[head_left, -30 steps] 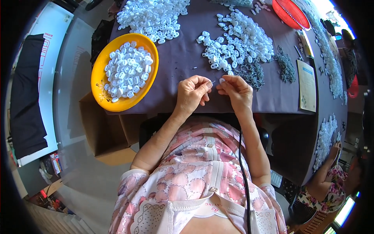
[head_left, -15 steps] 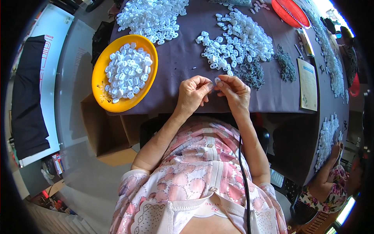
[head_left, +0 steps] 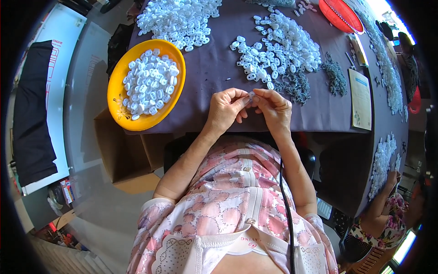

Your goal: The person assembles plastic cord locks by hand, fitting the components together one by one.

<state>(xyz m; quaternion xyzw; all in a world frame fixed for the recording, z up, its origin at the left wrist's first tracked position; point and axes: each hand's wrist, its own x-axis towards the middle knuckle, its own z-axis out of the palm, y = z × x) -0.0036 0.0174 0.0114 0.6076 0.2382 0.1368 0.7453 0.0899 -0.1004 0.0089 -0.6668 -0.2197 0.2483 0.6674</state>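
Just past the table's near edge, both my hands meet at the fingertips. My right hand (head_left: 275,109) pinches a small white oval plastic piece (head_left: 252,95) between thumb and forefinger. Closed in a pinch too, my left hand (head_left: 226,108) presses its fingertips against the left side of that piece; whatever else it grips is too small and covered to make out. Beyond my right hand lies a pile of small dark grey parts (head_left: 299,87), with a heap of similar white oval pieces (head_left: 292,45) behind it. Each white piece seems to have two holes.
An orange oval dish (head_left: 117,86) of white pieces stands at the left edge. Another white heap (head_left: 175,20) lies behind it. Further right are a second grey pile (head_left: 336,75), a booklet (head_left: 360,100) and a red basket (head_left: 335,18). A co-worker's arm (head_left: 381,205) reaches a pile at right.
My fingertips have come closer together, and the right hand has shifted slightly left, bringing the white piece against the left fingertips. The co-worker's hand at the right has moved.
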